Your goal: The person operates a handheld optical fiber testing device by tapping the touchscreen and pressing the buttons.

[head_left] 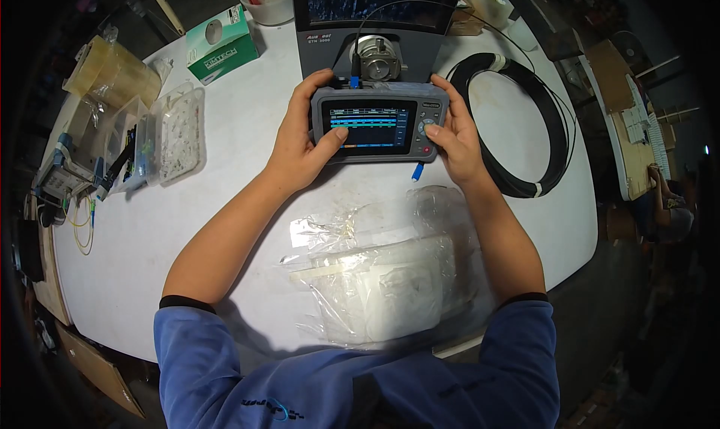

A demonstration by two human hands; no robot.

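Observation:
Between both hands is a grey handheld OTDR tester (324, 114) with a lit screen showing rows of text. My left hand (300, 140) grips its left side, thumb lying over the lower left of the screen. My right hand (461, 144) holds the right side, thumb at the round keypad (428, 127). A blue connector (355, 82) with a black cable is at the tester's top edge. Another blue connector (417, 172) shows just below its lower right edge. Behind the tester stands a fibre inspection machine (322, 50) with a monitor and round metal fixture.
A coil of black cable (475, 121) lies at right. Clear plastic bags (397, 286) lie in front of me. At left are a green tissue box (223, 45), a tape roll (112, 73), and plastic containers (180, 136) of small parts. Another person (667, 211) is at far right.

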